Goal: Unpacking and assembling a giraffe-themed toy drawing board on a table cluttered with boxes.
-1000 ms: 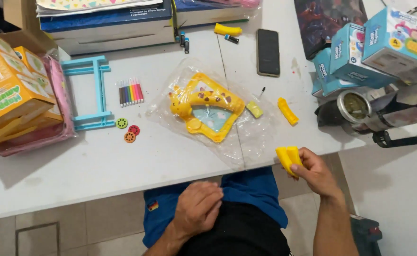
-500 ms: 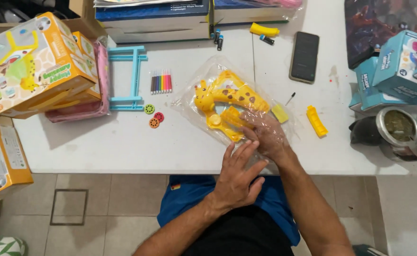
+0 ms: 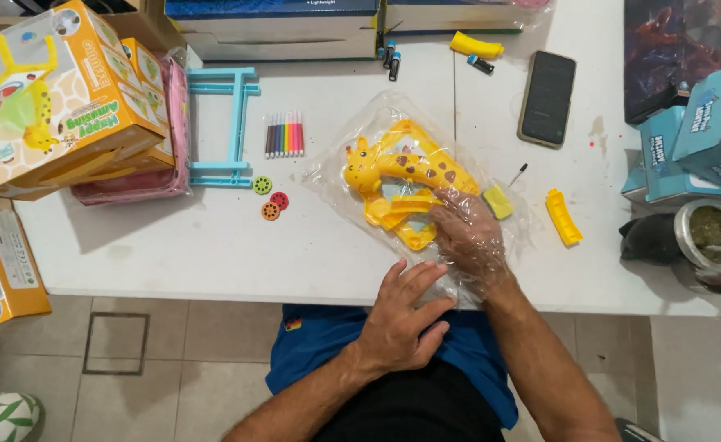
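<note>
On the white worktop (image 3: pixel 213 245) in front of me lies a clear plastic bag (image 3: pixel 352 155) with a yellow giraffe toy (image 3: pixel 401 168) inside. My right hand (image 3: pixel 471 237) is pushed into the bag's open end, fingers loosely curled on a yellow piece beside the giraffe; whether they actually grip it I cannot tell through the film. My left hand (image 3: pixel 401 315) lies flat and open on the bag's near edge at the worktop's rim. Just right of the bag sits a loose yellow plastic part (image 3: pixel 563 217), and a dark phone (image 3: pixel 547 98) lies further back. Left of the bag are coloured markers (image 3: pixel 284 134), three small round discs (image 3: pixel 271 198) and a light-blue frame (image 3: pixel 228 127).
</note>
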